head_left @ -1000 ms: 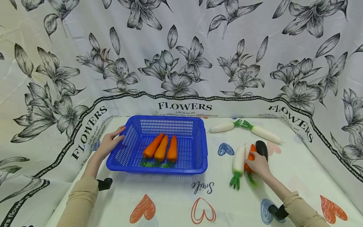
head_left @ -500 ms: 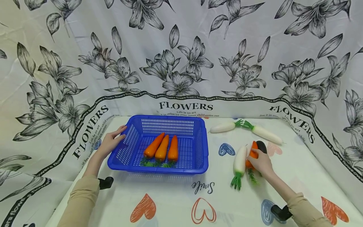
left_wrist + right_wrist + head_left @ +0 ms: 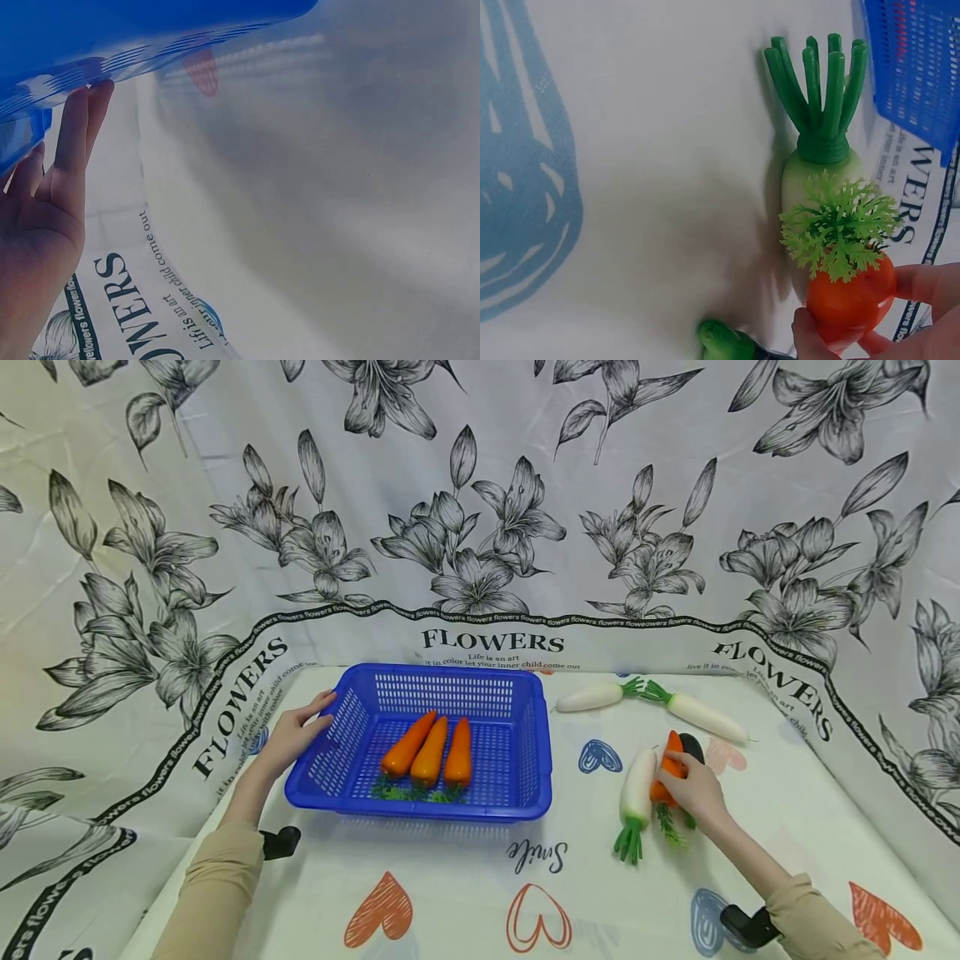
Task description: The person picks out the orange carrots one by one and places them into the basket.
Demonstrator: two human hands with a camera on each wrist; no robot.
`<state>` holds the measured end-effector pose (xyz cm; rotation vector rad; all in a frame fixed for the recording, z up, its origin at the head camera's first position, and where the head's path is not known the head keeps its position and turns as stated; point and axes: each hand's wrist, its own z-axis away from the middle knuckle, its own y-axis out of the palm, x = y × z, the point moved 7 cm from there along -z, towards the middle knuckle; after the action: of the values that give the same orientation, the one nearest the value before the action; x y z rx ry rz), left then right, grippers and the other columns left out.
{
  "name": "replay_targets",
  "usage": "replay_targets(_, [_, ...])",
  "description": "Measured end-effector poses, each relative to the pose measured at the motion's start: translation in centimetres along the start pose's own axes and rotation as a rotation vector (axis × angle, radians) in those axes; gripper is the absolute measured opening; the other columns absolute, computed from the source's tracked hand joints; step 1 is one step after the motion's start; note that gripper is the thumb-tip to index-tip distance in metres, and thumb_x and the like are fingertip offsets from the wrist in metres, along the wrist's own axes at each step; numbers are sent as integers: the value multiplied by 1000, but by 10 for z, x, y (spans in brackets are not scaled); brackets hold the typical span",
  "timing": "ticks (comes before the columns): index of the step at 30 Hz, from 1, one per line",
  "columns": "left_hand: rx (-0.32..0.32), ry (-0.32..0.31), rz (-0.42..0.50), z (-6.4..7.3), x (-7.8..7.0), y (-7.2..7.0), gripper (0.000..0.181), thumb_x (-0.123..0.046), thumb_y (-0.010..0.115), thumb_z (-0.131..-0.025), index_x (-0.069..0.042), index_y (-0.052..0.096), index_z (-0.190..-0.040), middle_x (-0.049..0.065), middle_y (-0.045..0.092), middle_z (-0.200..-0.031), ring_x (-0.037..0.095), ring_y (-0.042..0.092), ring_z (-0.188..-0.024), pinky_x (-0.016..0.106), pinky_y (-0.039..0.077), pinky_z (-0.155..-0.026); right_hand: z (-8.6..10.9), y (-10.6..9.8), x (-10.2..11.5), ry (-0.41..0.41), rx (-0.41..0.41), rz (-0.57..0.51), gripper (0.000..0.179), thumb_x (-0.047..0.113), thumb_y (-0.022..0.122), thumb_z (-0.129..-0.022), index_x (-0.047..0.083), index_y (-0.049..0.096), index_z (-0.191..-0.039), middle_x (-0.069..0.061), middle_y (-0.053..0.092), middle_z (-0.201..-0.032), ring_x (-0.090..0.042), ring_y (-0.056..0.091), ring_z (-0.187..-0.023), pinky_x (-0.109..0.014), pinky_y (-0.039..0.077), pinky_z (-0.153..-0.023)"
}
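In the head view my left hand [image 3: 288, 739] holds the left rim of a blue plastic basket [image 3: 536, 760], and the left wrist view shows its fingers [image 3: 71, 142] reaching up to the basket's side. My right hand [image 3: 696, 789] pinches an orange carrot [image 3: 670, 768] with a leafy green top [image 3: 840, 225]. Left of the carrot lies a white radish [image 3: 638, 785], its green stalks toward me. A dark eggplant [image 3: 692, 745] is partly hidden behind the right hand; its green stem end [image 3: 724, 341] shows in the right wrist view. Three carrots [image 3: 427, 760] lie inside the basket.
Two more white radishes lie farther back, one on the left [image 3: 589, 697] and one on the right [image 3: 708, 718], green tops meeting. The tablecloth [image 3: 450, 877] is white with printed hearts. A flower-patterned curtain [image 3: 480, 577] hangs behind the table.
My right hand has shifted slightly right with the carrot, tilting it and covering more of the eggplant. The radish beside it has moved a little. My left hand stays on the basket.
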<state>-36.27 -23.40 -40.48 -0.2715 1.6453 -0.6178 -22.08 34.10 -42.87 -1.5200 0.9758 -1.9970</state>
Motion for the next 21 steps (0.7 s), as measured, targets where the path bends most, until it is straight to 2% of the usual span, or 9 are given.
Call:
replay_targets(5, [2,-4,-4,-1,0,0,51,-19,48,-99,-4,33,-146,17,20,-156,43,12,-144,61,13,-115,2,-3,4,-5,-1,-25,54,22,48,-95,-9,38,-138,-38,40,-135,-41,52,-105,-41,50,-82])
replay_targets(13, [6,5,-10,0,-1,0,52,-20,48,-99,-4,33,-146,17,20,-156,44,12,-144,62,13,-114,4,-6,14,20,26,-75,57,27,50,-96,-3,35,-143,-35,35,-139,-41,48,-111,-40,48,-84])
replay_targets(17, [6,3,-5,0,0,0,52,-20,47,-99,-4,32,-146,17,20,-156,44,12,-144,62,13,-114,5,-9,23,5,19,-86,58,25,50,-95,-3,35,-143,-35,36,-138,-42,48,-114,-44,48,-90])
replay_targets(21, [0,1,-13,0,0,0,52,-20,48,-99,-4,33,-146,17,20,-156,43,13,-144,61,14,-114,6,-14,35,-20,10,-97,58,25,51,-95,-3,35,-143,-35,40,-135,-43,49,-112,-45,48,-90])
